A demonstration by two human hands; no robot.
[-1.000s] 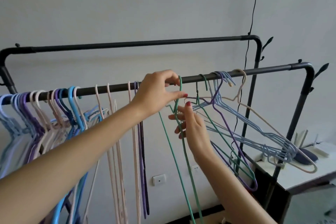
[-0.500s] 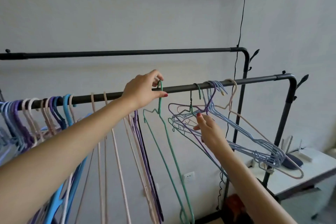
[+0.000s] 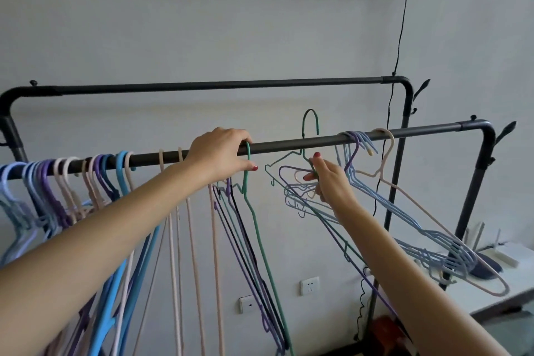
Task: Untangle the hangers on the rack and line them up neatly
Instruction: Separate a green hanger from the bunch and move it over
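The left hand [image 3: 221, 154] is resting on top of the front rail [image 3: 291, 145], its fingers curling over the bar and pinching the hook of a green hanger [image 3: 254, 220] that is hanging straight down from the rail. Just to the right along that rail, the right hand [image 3: 332, 185] is gripping the neck of a second green hanger [image 3: 310, 127] between thumb and curled fingers; its hook is standing above the rail, clear of the bar. Beside that hand a tangled bunch of blue and purple hangers [image 3: 404, 228] is hanging tilted from the rail's right part, with a pink hanger [image 3: 433, 217] hooked just beyond them. Toward the rail's left end, a packed row of hangers [image 3: 57, 182] is sitting hooked side by side. Behind the front rail a back rail [image 3: 219, 85] is running parallel, and beyond it a black cable [image 3: 400, 37] is hanging down the wall [image 3: 202, 23]. Below the rail's right end a white table [image 3: 491, 277] is standing.
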